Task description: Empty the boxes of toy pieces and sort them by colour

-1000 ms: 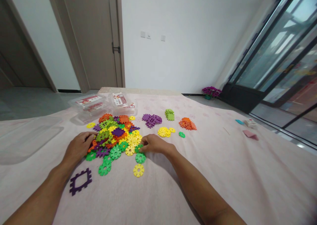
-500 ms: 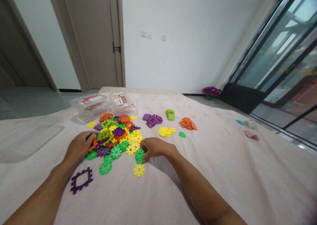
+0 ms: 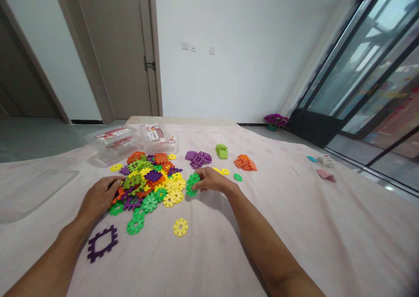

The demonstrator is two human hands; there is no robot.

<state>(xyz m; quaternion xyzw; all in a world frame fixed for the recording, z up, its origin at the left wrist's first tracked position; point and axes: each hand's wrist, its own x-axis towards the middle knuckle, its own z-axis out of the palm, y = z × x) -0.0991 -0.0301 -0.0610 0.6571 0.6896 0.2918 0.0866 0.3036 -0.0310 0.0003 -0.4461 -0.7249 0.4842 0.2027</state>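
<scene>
Between my thumb and fingers, my right hand (image 3: 209, 180) pinches a green notched disc (image 3: 192, 185), just right of the mixed pile. My left hand (image 3: 100, 196) rests at the pile's left edge, fingers bent against an orange piece (image 3: 118, 195); whether it grips that piece is hidden. The pile holds yellow discs (image 3: 175, 184), green discs (image 3: 149, 203) and purple, lime and orange notched plates. In front lie a single yellow disc (image 3: 180, 227) and a dark purple square frame (image 3: 102, 244).
Sorted groups lie beyond my right hand: purple (image 3: 198, 158), lime (image 3: 221, 151), orange (image 3: 245, 162), and one green disc (image 3: 238, 177). Clear plastic boxes (image 3: 113, 141) stand behind the pile, and a clear tray (image 3: 36, 186) lies left. A pink cloth (image 3: 326, 175) is far right.
My right hand has lifted the green disc away from the pile's front right, moving it up and slightly right. My left hand stays by the pile. The view has shifted slightly.
</scene>
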